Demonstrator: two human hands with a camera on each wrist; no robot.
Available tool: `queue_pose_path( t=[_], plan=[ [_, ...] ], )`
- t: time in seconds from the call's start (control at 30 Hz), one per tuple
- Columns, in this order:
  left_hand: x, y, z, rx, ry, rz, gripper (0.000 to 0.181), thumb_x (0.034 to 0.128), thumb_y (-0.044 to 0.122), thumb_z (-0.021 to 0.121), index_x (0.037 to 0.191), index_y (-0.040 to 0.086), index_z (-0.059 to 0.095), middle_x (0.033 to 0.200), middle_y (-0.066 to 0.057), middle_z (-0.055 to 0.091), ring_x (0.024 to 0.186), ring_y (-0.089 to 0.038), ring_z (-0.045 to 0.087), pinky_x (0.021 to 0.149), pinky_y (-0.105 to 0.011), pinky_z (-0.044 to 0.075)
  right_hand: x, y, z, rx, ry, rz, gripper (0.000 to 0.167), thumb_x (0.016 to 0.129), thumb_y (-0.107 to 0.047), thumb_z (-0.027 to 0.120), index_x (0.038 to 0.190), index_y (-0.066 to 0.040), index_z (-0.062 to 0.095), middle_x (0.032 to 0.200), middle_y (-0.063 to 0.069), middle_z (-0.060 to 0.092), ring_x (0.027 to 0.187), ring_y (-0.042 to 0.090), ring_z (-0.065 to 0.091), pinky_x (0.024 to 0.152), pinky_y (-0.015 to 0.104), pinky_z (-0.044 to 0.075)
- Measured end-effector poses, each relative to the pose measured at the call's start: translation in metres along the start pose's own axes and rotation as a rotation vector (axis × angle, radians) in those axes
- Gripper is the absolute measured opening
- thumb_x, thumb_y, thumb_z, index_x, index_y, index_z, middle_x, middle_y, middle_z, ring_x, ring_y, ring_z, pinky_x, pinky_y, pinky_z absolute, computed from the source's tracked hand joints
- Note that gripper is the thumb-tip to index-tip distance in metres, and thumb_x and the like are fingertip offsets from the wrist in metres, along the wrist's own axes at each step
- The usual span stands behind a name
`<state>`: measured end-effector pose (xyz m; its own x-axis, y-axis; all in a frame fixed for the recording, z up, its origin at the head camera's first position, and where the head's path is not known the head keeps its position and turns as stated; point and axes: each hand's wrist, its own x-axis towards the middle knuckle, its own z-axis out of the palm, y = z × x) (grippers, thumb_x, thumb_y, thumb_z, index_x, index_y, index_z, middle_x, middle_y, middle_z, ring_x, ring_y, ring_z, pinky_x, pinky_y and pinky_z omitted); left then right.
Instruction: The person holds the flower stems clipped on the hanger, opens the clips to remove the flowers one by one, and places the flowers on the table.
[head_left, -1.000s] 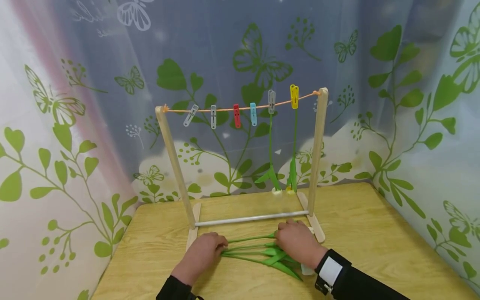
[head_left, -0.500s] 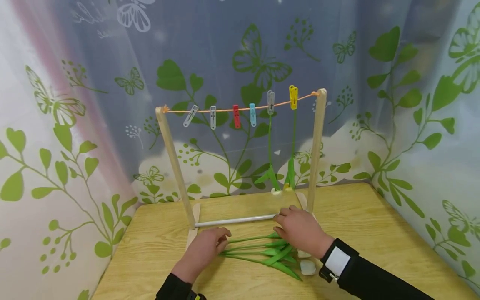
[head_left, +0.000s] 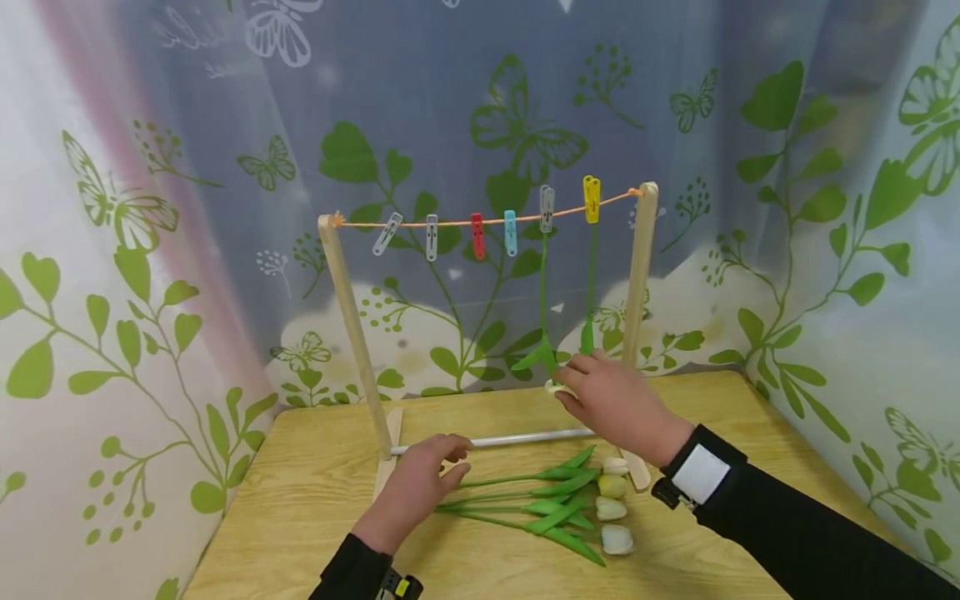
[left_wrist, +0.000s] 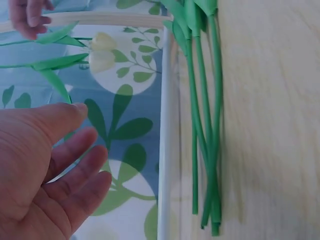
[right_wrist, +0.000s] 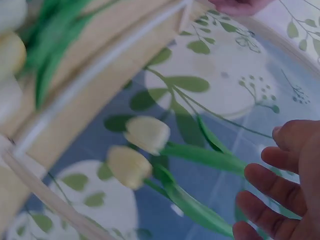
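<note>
My right hand (head_left: pixel 626 404) is raised in front of the two hanging artificial tulips, its fingers loosely bent with nothing between them. In the right wrist view the white tulip (right_wrist: pixel 147 134) and the yellowish tulip (right_wrist: pixel 129 166) hang near its fingers; whether they touch is unclear. A grey clothespin (head_left: pixel 547 208) and a yellow clothespin (head_left: pixel 592 200) hold their stems on the orange string. Above the stems of several tulips (head_left: pixel 555 504) lying on the table hovers my left hand (head_left: pixel 416 487), fingers parted and holding nothing. The left wrist view shows those stems (left_wrist: pixel 205 125) apart from it.
A wooden frame (head_left: pixel 352 333) carries the string (head_left: pixel 450 222) and a white lower bar (head_left: pixel 517 438). Further clothespins hang on the string: two grey, a red one (head_left: pixel 477 236) and a light blue one (head_left: pixel 511 233). A patterned curtain (head_left: pixel 420 100) stands behind the table (head_left: pixel 300 467).
My right hand has left the tulips on the table and risen toward the hanging ones, uncovering the lying flower heads. My left hand has lifted slightly off the stems and its fingers have spread.
</note>
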<state>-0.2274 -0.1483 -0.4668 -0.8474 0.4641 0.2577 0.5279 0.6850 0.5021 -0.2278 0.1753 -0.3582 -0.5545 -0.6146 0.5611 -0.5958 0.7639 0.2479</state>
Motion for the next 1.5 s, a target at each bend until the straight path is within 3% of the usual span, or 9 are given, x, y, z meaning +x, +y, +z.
queue_pose_path(
  t=[0.2,0.37,0.6,0.93,1.13,1.3,1.5],
  plan=[
    [0.01,0.009,-0.003,-0.031,0.035,0.003,0.042,0.0986,0.028,0.066,0.138,0.026,0.053,0.116,0.006,0.064,0.109,-0.014,0.062,0.092,-0.032,0.055,0.024,0.018,-0.03,-0.018,0.033,0.003,0.035,0.091,-0.025,0.077,0.12,-0.009,0.068,0.101,0.007,0.067,0.085,0.024,0.061,0.064,0.032,0.058],
    [0.018,0.016,-0.002,-0.053,0.073,0.022,0.043,0.0973,0.026,0.068,0.138,0.025,0.054,0.119,0.002,0.065,0.11,-0.016,0.063,0.09,-0.031,0.056,0.037,0.031,-0.046,-0.047,0.08,-0.017,0.037,0.089,-0.023,0.079,0.12,-0.007,0.067,0.1,0.008,0.067,0.084,0.026,0.062,0.062,0.035,0.06],
    [0.027,0.03,-0.003,-0.155,0.064,0.011,0.044,0.1007,0.034,0.062,0.143,0.028,0.049,0.132,0.004,0.059,0.123,-0.013,0.056,0.1,-0.032,0.051,0.047,0.039,-0.064,-0.071,0.101,-0.04,0.037,0.09,-0.021,0.078,0.121,-0.005,0.067,0.104,0.011,0.067,0.086,0.028,0.062,0.068,0.037,0.061],
    [0.061,0.052,-0.015,-0.192,0.168,0.077,0.044,0.1031,0.038,0.056,0.144,0.025,0.049,0.141,0.008,0.052,0.131,-0.011,0.049,0.106,-0.035,0.048,0.065,0.045,-0.082,-0.1,0.134,-0.068,0.038,0.091,-0.02,0.076,0.124,-0.004,0.064,0.105,0.012,0.065,0.085,0.029,0.057,0.064,0.036,0.058],
    [0.077,0.062,-0.021,-0.232,0.175,0.104,0.046,0.1034,0.037,0.056,0.146,0.022,0.048,0.143,0.004,0.05,0.133,-0.014,0.049,0.106,-0.031,0.047,0.075,0.051,-0.091,-0.11,0.163,-0.059,0.043,0.09,-0.02,0.078,0.126,-0.003,0.063,0.109,0.014,0.065,0.089,0.031,0.058,0.062,0.037,0.058],
    [0.089,0.066,-0.026,-0.272,0.213,0.089,0.047,0.1036,0.04,0.054,0.147,0.026,0.046,0.143,0.005,0.05,0.131,-0.011,0.048,0.104,-0.027,0.047,0.088,0.055,-0.1,-0.117,0.164,-0.062,0.042,0.091,-0.02,0.076,0.127,-0.003,0.062,0.11,0.015,0.064,0.092,0.032,0.057,0.066,0.04,0.059],
    [0.106,0.078,-0.037,-0.331,0.192,0.075,0.051,0.1032,0.047,0.05,0.15,0.03,0.041,0.149,0.006,0.045,0.137,-0.011,0.043,0.109,-0.031,0.045,0.104,0.058,-0.116,-0.122,0.171,-0.065,0.04,0.092,-0.019,0.074,0.126,-0.001,0.063,0.111,0.016,0.064,0.093,0.034,0.057,0.065,0.042,0.059]
  ],
)
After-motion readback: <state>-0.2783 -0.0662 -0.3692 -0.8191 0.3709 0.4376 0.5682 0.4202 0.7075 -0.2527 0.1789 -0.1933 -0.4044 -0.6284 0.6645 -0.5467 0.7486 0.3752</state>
